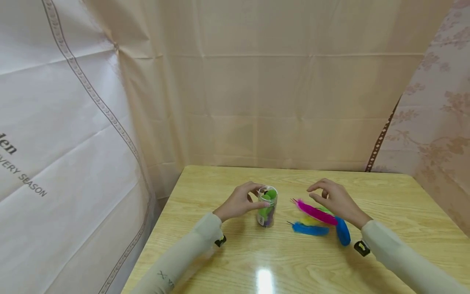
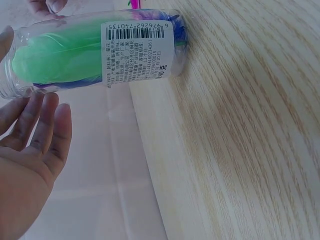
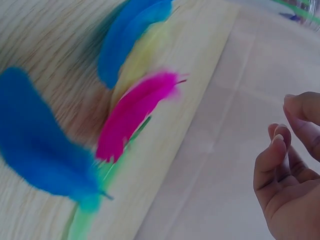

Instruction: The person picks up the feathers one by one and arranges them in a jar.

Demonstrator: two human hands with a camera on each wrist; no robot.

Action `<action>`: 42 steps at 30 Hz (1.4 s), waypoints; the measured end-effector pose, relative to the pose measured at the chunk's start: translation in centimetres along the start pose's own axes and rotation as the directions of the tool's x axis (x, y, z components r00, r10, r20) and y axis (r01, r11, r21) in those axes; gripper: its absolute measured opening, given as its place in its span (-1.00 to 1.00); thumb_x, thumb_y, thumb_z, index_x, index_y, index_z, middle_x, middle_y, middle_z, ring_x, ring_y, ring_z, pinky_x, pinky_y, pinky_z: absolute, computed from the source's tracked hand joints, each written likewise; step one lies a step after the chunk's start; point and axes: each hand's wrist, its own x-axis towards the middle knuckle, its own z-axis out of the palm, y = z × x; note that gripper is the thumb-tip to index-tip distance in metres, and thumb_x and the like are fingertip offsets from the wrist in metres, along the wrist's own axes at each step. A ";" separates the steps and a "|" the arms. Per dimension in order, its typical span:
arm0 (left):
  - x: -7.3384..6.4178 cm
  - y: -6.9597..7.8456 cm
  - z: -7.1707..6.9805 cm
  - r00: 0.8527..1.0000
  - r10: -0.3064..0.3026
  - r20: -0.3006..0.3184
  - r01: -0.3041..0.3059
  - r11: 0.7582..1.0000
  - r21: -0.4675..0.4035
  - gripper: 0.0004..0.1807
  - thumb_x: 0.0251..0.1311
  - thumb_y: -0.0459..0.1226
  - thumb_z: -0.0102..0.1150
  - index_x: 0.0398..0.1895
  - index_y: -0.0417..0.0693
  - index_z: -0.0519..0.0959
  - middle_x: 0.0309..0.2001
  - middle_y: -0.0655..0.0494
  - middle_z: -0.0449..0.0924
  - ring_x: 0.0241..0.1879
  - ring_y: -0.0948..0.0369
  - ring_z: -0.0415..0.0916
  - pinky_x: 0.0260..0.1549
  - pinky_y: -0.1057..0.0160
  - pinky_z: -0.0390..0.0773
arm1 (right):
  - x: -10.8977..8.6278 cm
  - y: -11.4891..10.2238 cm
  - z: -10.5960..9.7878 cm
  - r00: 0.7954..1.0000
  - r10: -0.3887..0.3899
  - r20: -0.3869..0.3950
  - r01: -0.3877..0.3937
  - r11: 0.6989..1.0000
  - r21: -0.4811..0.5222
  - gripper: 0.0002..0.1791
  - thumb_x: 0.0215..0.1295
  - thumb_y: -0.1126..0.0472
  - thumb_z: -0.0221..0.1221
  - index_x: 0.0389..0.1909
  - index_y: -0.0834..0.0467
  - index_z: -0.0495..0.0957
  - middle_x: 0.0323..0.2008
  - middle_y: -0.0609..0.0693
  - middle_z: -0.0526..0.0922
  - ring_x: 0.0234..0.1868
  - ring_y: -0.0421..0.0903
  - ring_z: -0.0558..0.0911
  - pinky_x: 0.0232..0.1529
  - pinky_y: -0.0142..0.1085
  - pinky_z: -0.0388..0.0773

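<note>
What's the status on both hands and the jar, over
Left hand grips jar near its rim. Right hand near loose feathers, holding nothing visible. Jar upright, no lid seen, feathers inside. Nothing seen between right hand and jar.

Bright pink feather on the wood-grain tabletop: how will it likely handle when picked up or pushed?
The bright pink feather is probably very light, being one thin plume. Its fuzzy base likely ruffles easily. The wood-grain tabletop looks glossy, so the feather might slide readily.
</note>
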 end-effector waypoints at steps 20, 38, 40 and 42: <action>-0.1 0.1 0.1 1.000 0.005 -0.002 -0.005 1.000 -0.002 -0.31 0.01 0.20 0.27 0.23 0.22 0.45 -0.03 0.38 0.47 -0.10 0.33 0.46 -0.29 0.34 0.57 | -3.1 3.8 -0.5 0.995 0.103 -0.003 -0.103 0.993 -0.052 -0.84 0.30 0.05 0.22 -0.15 -0.03 0.63 -0.20 -0.08 0.58 -0.48 -0.18 0.43 -0.56 -0.38 0.39; 0.0 0.0 0.0 1.000 0.016 -0.006 -0.016 1.000 -0.013 -0.33 0.01 0.19 0.29 0.22 0.24 0.45 -0.02 0.39 0.48 -0.08 0.24 0.48 -0.29 0.33 0.57 | -4.9 6.3 -1.4 0.988 0.156 -0.021 -0.157 0.985 -0.069 -0.83 0.29 0.17 0.23 -0.13 0.10 0.63 -0.12 0.06 0.61 -0.48 -0.17 0.43 -0.54 -0.38 0.41; 0.0 0.0 0.0 1.000 0.012 -0.005 -0.012 1.000 -0.015 -0.33 0.00 0.19 0.29 0.22 0.25 0.45 -0.02 0.39 0.48 -0.08 0.24 0.48 -0.29 0.33 0.57 | -5.1 6.5 -1.5 0.987 0.159 -0.017 -0.160 0.985 -0.069 -0.83 0.29 0.19 0.23 -0.13 0.11 0.63 -0.12 0.08 0.61 -0.46 -0.16 0.44 -0.51 -0.37 0.43; 0.0 0.0 0.0 1.000 0.011 -0.004 -0.011 1.000 -0.017 -0.33 0.00 0.19 0.29 0.21 0.25 0.45 -0.02 0.39 0.47 -0.08 0.24 0.48 -0.29 0.32 0.57 | -5.3 6.7 -1.6 0.986 0.165 -0.011 -0.166 0.983 -0.073 -0.82 0.28 0.21 0.24 -0.12 0.13 0.63 -0.11 0.09 0.61 -0.44 -0.15 0.45 -0.47 -0.37 0.44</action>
